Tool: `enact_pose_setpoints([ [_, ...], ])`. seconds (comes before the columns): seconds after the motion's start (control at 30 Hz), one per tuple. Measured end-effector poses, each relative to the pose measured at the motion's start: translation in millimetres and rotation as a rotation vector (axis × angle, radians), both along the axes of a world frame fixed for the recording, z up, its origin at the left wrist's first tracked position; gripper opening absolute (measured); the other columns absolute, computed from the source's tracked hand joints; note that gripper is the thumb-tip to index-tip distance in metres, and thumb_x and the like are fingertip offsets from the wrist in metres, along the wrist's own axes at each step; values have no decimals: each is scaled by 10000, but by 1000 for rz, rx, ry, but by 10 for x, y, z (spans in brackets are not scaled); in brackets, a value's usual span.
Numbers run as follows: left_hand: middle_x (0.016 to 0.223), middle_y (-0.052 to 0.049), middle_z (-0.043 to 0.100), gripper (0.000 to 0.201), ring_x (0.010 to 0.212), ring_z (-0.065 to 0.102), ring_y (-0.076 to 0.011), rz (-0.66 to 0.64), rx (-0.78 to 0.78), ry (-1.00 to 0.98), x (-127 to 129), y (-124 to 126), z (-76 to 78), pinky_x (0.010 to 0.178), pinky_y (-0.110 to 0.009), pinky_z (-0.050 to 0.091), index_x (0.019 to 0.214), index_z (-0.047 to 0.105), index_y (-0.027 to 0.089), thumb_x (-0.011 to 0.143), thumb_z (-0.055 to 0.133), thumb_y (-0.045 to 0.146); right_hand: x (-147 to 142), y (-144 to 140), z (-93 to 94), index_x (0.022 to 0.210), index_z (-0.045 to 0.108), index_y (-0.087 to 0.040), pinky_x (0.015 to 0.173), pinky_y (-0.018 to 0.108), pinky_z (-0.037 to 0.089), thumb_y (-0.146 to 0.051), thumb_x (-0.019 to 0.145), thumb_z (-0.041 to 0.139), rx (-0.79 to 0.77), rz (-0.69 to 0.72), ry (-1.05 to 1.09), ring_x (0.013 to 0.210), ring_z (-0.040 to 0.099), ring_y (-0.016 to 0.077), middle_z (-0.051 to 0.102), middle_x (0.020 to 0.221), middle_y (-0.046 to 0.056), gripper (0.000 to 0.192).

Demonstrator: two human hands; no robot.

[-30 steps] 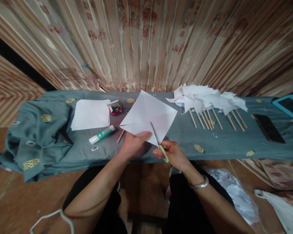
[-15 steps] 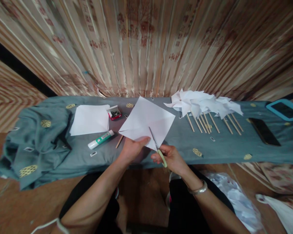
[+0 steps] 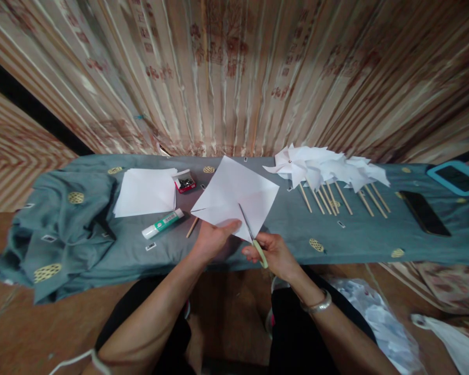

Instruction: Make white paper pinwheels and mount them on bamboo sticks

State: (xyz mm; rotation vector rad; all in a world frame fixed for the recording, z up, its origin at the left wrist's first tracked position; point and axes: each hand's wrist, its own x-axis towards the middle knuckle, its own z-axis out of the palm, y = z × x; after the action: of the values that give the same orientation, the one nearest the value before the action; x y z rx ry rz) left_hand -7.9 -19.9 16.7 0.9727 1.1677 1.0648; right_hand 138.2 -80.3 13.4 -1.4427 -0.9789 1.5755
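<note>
A square white sheet of paper (image 3: 234, 190) is held cornerwise above the cloth, with a slit at its left corner. My left hand (image 3: 214, 238) grips its near edge, thumb on top. In my right hand (image 3: 271, 252) is a pair of scissors (image 3: 259, 253) with pale green handles, the fingers closed round them. One blade lies over the paper and points toward its middle; the other blade is hidden beneath. A wooden stick (image 3: 192, 227) shows partly from under the paper's left side.
Left of the paper are a paper stack (image 3: 146, 192), a red box of small metal pins (image 3: 184, 181) and a glue stick (image 3: 163, 224). Several paper pinwheels (image 3: 328, 166) on sticks lie to the right, then a black phone (image 3: 424, 212) and a blue-framed tablet (image 3: 457, 177).
The view has shifted very slightly. Both hands, the paper and the scissors keep nearly the same place and pose.
</note>
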Motion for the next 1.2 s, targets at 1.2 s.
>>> enact_pose_setpoints([
  [1.2, 964, -91, 765, 342, 973, 697, -309, 61, -75, -102, -329, 116, -30, 926, -424, 527, 861, 706, 202, 542, 796, 287, 867, -143, 116, 962, 674, -212, 560, 243, 442, -542, 578, 836, 146, -303, -150, 614, 586, 118, 736, 802, 32, 532],
])
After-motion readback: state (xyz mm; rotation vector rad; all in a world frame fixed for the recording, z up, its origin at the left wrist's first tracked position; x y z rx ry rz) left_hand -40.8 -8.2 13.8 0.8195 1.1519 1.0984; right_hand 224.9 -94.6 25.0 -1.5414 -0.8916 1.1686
